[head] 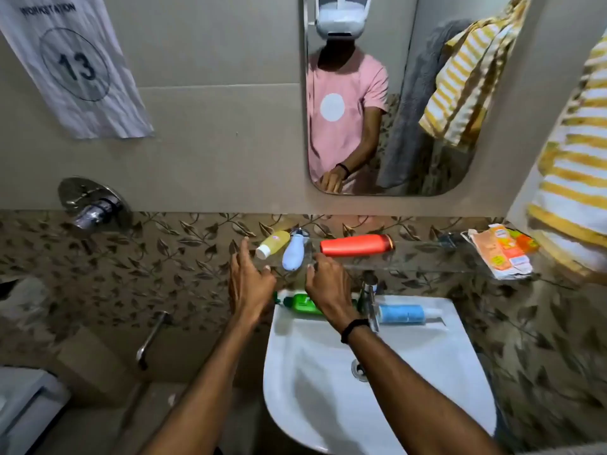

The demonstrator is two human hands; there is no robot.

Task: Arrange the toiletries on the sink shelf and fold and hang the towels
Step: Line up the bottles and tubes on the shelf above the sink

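Three bottles lie on their sides on the glass shelf (427,262), likely toppled, so they need standing up. The left hand (250,284) is spread open and empty; the right hand (328,287) curls loosely, holding nothing. The pale blue bottle (293,254) lies between them at twelve o'clock, the yellow bottle (272,244) just beside it, the red bottle (356,245) at one o'clock.

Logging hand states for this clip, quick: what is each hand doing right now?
Left hand: open, fingers spread, holding nothing, near the yellow bottle.
Right hand: empty, fingers loosely curled, over the green bottle.
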